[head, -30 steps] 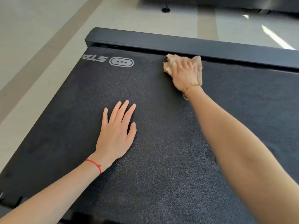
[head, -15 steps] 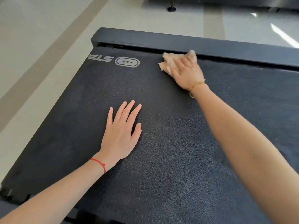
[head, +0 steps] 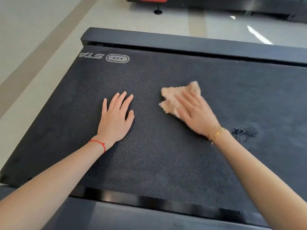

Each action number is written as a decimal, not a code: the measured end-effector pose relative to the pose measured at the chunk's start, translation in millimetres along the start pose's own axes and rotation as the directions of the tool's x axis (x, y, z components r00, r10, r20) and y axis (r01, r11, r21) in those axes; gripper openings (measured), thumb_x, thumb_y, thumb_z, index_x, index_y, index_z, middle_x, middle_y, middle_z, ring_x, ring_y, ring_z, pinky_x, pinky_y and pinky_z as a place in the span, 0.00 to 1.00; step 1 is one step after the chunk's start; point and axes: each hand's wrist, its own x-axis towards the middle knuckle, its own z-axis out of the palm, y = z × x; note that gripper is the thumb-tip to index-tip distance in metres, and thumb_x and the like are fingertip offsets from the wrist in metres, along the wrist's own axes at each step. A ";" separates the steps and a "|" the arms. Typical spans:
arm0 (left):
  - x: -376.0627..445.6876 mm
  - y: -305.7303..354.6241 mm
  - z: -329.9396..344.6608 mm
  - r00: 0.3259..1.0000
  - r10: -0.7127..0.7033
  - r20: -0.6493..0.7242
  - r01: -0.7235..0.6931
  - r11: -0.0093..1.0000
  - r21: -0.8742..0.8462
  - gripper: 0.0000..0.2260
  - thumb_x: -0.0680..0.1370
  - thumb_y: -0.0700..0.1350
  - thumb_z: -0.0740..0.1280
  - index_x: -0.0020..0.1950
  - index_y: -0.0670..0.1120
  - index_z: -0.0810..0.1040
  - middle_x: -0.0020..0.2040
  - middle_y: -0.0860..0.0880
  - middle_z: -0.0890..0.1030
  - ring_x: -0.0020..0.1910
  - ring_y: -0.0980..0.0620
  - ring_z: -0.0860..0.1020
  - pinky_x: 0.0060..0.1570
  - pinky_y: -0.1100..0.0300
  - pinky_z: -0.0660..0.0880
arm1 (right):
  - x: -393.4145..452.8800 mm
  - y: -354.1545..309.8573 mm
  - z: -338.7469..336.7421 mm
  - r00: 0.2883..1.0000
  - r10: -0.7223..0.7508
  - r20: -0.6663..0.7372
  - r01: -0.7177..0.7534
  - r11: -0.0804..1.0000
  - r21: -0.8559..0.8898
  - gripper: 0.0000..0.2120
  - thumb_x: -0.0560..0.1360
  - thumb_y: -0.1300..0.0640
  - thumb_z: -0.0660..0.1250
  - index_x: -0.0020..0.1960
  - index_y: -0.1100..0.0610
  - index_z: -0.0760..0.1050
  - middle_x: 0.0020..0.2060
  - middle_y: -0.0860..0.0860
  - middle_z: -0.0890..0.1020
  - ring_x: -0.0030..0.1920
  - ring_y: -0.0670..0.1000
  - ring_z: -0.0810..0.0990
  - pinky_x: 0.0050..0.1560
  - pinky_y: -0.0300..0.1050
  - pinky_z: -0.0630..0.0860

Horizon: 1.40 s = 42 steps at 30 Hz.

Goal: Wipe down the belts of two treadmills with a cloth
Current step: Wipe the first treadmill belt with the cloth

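From the head camera, the left hand (head: 115, 120) lies flat on the black belt (head: 149, 163), palm down, fingers straight and slightly spread, holding nothing. A red string (head: 99, 144) circles its wrist. The right hand (head: 195, 113) presses a beige cloth (head: 174, 98) onto the belt just beside the left hand, fingers stretched flat over it; the hand is blurred. A gold bracelet (head: 216, 132) sits on that wrist. A dark wet patch (head: 243, 132) marks the belt near the right wrist. A grey logo (head: 118, 58) is printed near the belt's far edge, beside the frame bar (head: 182, 42). A second treadmill (head: 232, 5) stands beyond on the pale floor (head: 41, 39).
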 end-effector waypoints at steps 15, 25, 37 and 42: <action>-11.1 0.7 0.9 1.000 0.019 -0.004 -0.019 1.000 -0.009 0.23 0.85 0.49 0.52 0.81 0.50 0.58 0.81 0.47 0.58 0.80 0.46 0.53 0.76 0.39 0.48 | -114.6 -140.2 9.6 0.975 -0.213 0.060 0.195 0.956 0.221 0.23 0.84 0.48 0.51 0.77 0.49 0.60 0.75 0.49 0.65 0.77 0.52 0.57 0.77 0.52 0.50; -13.0 3.8 -0.2 1.000 0.007 0.004 -0.007 1.000 0.004 0.24 0.85 0.51 0.49 0.81 0.50 0.55 0.81 0.48 0.55 0.80 0.47 0.50 0.77 0.40 0.47 | -88.0 -107.5 8.2 0.999 0.045 0.027 -0.048 0.993 0.104 0.26 0.82 0.45 0.47 0.76 0.54 0.64 0.75 0.51 0.64 0.77 0.53 0.58 0.76 0.42 0.41; -13.1 3.9 -0.3 1.000 0.005 0.005 -0.005 1.000 0.022 0.24 0.85 0.51 0.49 0.81 0.51 0.54 0.81 0.48 0.55 0.80 0.47 0.50 0.77 0.41 0.47 | -47.6 -68.7 6.5 0.985 0.157 0.074 -0.159 0.987 0.023 0.33 0.77 0.36 0.42 0.78 0.48 0.57 0.78 0.50 0.58 0.78 0.54 0.52 0.78 0.50 0.44; -14.8 4.3 0.2 1.000 0.012 -0.013 -0.011 1.000 0.023 0.24 0.85 0.50 0.51 0.81 0.50 0.56 0.81 0.47 0.57 0.80 0.46 0.52 0.77 0.40 0.48 | -79.7 -95.2 6.1 0.997 0.047 0.065 -0.053 0.993 0.104 0.27 0.81 0.42 0.48 0.77 0.51 0.62 0.76 0.50 0.62 0.77 0.53 0.57 0.77 0.47 0.47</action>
